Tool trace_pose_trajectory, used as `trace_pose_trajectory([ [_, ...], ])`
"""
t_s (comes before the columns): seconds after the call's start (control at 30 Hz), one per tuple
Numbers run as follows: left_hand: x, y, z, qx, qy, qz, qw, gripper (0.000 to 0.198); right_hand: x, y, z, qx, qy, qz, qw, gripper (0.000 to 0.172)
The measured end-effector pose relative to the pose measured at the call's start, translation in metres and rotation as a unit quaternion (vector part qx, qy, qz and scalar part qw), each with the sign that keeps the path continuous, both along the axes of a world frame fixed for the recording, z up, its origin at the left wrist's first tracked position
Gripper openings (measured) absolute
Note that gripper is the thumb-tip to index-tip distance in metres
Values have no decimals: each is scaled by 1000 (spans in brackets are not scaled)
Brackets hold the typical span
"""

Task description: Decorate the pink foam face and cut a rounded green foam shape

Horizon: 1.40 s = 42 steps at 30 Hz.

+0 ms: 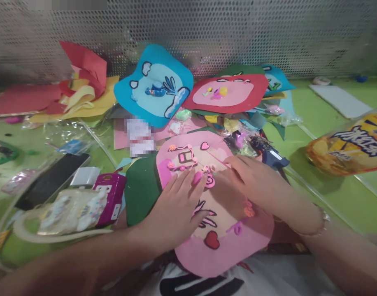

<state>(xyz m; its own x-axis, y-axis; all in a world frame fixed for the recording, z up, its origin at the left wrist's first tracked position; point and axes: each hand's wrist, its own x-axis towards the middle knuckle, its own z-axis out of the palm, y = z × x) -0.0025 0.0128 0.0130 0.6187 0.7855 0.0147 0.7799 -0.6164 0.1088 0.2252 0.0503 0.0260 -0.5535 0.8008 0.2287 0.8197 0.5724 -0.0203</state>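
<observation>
A pink paper craft card (194, 263) lies in front of me, decorated with clay shapes: a dark-outlined red heart (212, 240), a small pink heart (204, 146), a pink spiral (209, 181) and flower dots around a small frame (185, 157). My left hand (179, 205) rests flat on the card, its fingers extended beside the spiral. Over the card's right part, my right hand (256, 181) pinches a thin pinkish stick (217, 158) that slants toward the small heart. Whether its tip touches the card, I cannot tell. Dark green paper (142, 189) shows at the card's left.
Blue (123, 90) and red (197, 92) craft cards stand behind, near a perforated metal panel (222, 37). At left are a phone (52, 179), a purple power strip (110, 205) and a clear pouch (71, 209). A yellow snack bag (352, 144) lies right.
</observation>
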Motion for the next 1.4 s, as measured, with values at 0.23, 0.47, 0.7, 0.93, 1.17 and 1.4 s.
trace_pose_trajectory([
  [0.23, -1, 0, 0, -8, 13, 0, 1000, 66, -1, -4, 4, 6, 10, 50, 999, 27],
  [0.47, -3, 2, 3, 0, -10, 15, 1000, 78, -5, -8, 10, -3, 26, 49, 998, 28],
  [0.7, -3, 3, 3, -10, -1, 30, 1000, 79, -7, -12, 10, 10, 31, 50, 998, 29],
  [0.93, -3, 4, 2, -7, 6, 30, 999, 81, -7, -14, 11, 9, 13, 65, 998, 30],
  [1.17, -3, 2, 2, 11, -6, 11, 1000, 75, -9, -17, 15, -1, 8, 88, 996, 31],
  [1.4, 0, 2, 11, -8, -40, -27, 999, 57, -11, -22, 20, -34, 126, 74, 989, 24],
])
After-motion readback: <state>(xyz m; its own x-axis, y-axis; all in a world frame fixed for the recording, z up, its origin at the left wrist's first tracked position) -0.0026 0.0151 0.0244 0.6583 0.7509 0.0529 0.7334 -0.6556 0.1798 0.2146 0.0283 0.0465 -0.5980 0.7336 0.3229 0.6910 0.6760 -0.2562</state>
